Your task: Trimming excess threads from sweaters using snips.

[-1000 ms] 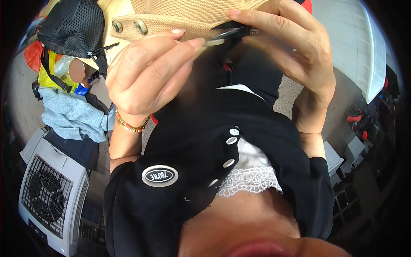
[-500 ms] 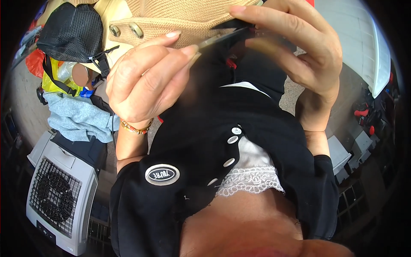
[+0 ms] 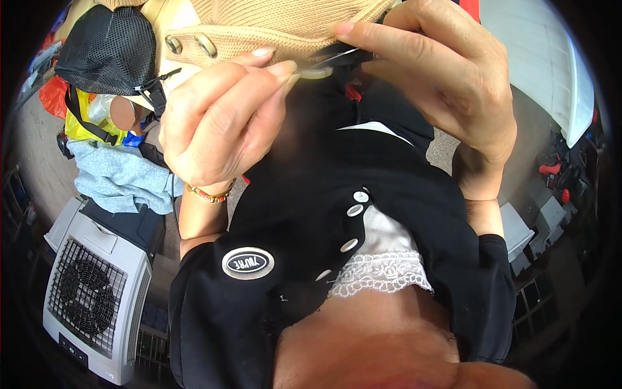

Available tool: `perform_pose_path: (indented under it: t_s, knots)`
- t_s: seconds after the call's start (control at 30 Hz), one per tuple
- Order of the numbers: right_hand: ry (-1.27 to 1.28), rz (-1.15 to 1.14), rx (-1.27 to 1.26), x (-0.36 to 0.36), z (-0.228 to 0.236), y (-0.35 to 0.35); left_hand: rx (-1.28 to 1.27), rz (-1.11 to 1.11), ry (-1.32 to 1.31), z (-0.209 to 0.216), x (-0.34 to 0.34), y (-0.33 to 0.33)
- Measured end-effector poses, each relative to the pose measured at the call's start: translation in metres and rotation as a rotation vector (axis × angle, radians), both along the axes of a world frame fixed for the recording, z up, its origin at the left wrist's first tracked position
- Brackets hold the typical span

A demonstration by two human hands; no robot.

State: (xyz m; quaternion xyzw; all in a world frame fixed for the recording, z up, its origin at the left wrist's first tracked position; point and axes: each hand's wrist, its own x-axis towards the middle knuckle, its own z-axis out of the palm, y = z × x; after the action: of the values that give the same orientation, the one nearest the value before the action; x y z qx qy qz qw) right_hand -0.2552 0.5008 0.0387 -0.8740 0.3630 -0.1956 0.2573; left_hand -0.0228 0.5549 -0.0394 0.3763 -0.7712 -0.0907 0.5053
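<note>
My left hand [image 3: 223, 123] pinches a pale button [image 3: 315, 73] between thumb and fingertips, seen nearly edge-on. Close to it, my right hand [image 3: 447, 71] has its fingers bent around a slim dark tool with a bright metal edge [image 3: 342, 54]; its exact kind is blurred and partly hidden by the fingers. The tool's tip points at the button. Beyond both hands lies a tan knitted cardigan [image 3: 259, 32], its ribbed band bearing large brownish buttons [image 3: 205, 45]. Whether a thread joins the held button to the knit I cannot tell.
At the left sit a black mesh bag [image 3: 107, 52], a yellow bag [image 3: 81, 126], a brown-topped round container [image 3: 124, 113] and a light blue knit garment [image 3: 123, 175]. Below them stands a grey air cooler [image 3: 91, 292]. A white panel [image 3: 557, 71] rises at the right.
The button in my left hand has tipped, showing more of its rim. My right hand has shifted slightly left, bringing the dark tool's tip closer to the button.
</note>
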Motion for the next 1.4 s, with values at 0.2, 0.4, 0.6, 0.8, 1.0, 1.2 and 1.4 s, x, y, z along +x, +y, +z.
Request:
perform_pose_path:
  t_s: [0.2,0.4,0.6,0.8,1.0,1.2,1.4]
  knots:
    - [0.098,-0.070,0.012,0.007,0.008,0.007,-0.026,0.033,-0.042,0.001,0.001,-0.003]
    - [0.183,0.052,-0.418,0.008,-0.003,0.010,-0.052,0.088,-0.076,0.002,-0.002,-0.007]
    - [0.040,-0.071,-0.131,0.008,-0.004,0.015,-0.063,0.148,-0.094,0.002,-0.001,-0.007]
    - [-0.202,-0.149,-0.107,-0.019,-0.006,0.012,0.050,0.202,0.274,0.006,0.003,-0.023]
    - [-0.441,-0.400,-0.062,-0.065,-0.038,0.014,0.003,0.315,0.137,0.026,0.032,-0.055]
    - [-0.695,-0.565,-0.040,-0.094,-0.067,0.026,-0.104,0.193,-0.172,0.056,-0.015,-0.073]
    - [-0.908,-0.630,0.063,-0.105,-0.094,0.027,0.135,-0.296,-0.602,0.066,-0.087,-0.070]
